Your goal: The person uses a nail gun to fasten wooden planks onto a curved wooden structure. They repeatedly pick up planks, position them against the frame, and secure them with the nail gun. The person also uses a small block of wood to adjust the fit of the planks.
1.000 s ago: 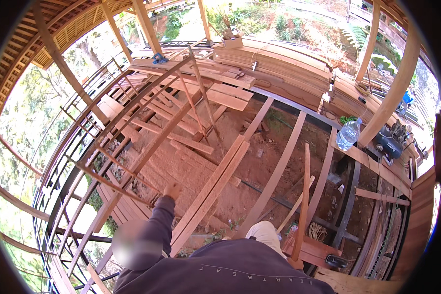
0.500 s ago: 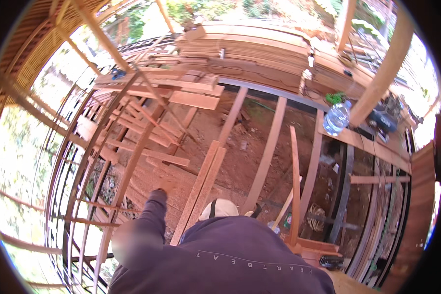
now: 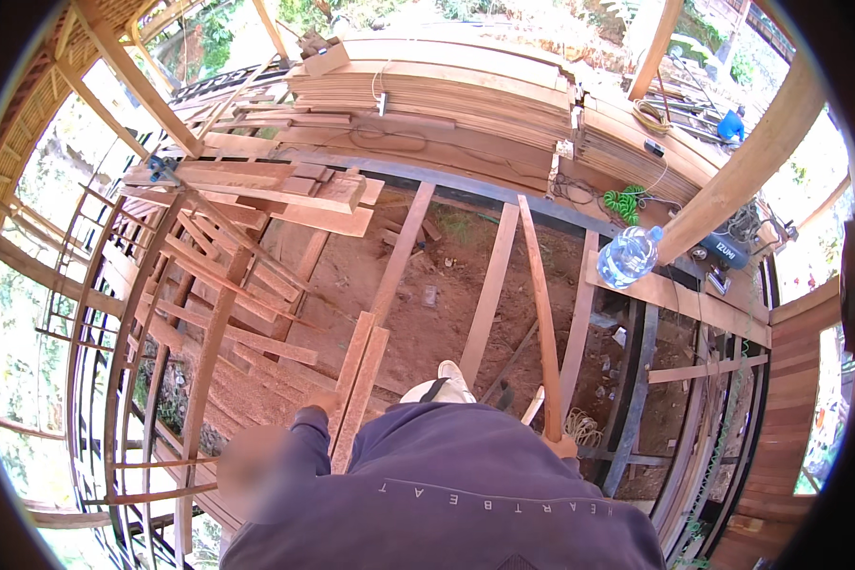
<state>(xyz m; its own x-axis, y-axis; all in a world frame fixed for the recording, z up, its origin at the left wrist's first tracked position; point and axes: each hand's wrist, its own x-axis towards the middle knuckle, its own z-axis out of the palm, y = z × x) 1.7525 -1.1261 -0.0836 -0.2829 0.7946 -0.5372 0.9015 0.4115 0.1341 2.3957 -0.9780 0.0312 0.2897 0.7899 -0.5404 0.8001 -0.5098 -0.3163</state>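
Observation:
My right hand (image 3: 563, 446) is closed round the lower end of a long, narrow wooden strip (image 3: 540, 323), which slants up and away from me. Beside two parallel boards (image 3: 359, 380), my left hand (image 3: 324, 399) is close against the left board's edge; its fingers are too small and unclear to read. Part of my shoe (image 3: 454, 376) shows beyond my dark sweater, between the boards and the strip.
Joists (image 3: 489, 294) span bare reddish soil. A large clear water bottle (image 3: 629, 256) stands on a plank at right, near a slanting post (image 3: 746, 176) and a green coiled hose (image 3: 623, 204). Stacked planks (image 3: 437, 81) lie at the back; loose timber (image 3: 256, 185) fills the left.
My left hand has come in to the right, beside the two boards. The wooden strip now leans left and reaches farther away, and my right hand has come into view at its lower end.

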